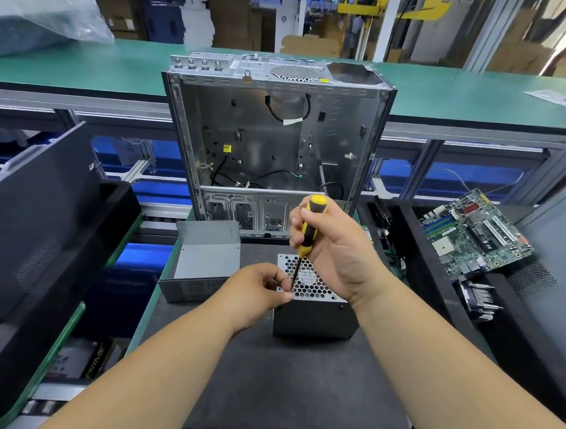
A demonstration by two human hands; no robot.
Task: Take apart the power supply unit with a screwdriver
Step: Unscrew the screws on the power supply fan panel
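The power supply unit (pixel 313 317) is a dark metal box with a honeycomb fan grille on top, standing on the black mat (pixel 284 385) in the middle. My right hand (pixel 336 254) grips a yellow-and-black screwdriver (pixel 310 227), held nearly upright. Its tip touches the grille's near left corner. My left hand (pixel 258 292) holds that same corner, fingers curled against the unit's edge beside the tip.
An empty grey metal cover (pixel 205 261) lies left of the unit. An open computer case (pixel 277 139) stands behind. A motherboard (pixel 476 233) and a heatsink (pixel 478 297) lie at the right. Black panels (pixel 40 233) lean at the left.
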